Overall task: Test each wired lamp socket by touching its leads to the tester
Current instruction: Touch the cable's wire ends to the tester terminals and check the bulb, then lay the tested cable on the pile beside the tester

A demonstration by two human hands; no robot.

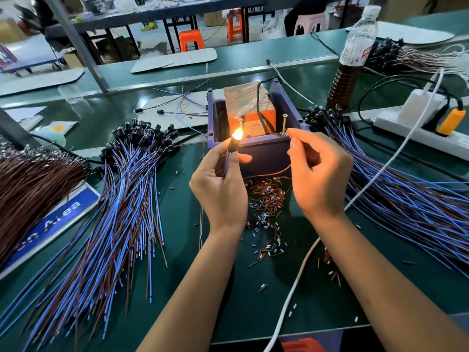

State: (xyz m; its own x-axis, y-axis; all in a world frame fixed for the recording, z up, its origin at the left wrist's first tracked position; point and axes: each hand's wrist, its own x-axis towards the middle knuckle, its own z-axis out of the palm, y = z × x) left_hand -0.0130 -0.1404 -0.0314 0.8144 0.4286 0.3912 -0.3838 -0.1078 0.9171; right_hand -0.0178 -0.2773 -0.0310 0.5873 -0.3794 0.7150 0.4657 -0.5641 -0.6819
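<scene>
On the green bench [177, 250], left hand [220, 189] pinches the socket [233, 144], right hand [318, 171] its lead [269, 174].

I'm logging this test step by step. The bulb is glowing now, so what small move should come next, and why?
Probably lift the lead off the right screw with the right hand and lay this socket, held by the left hand, aside as tested: its bulb is lit, so it appears to have passed.

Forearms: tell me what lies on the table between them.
In the head view, between the left hand and right hand and their forearms lies a scatter of cut insulation bits on the green table, crossed by a white cable.
</scene>
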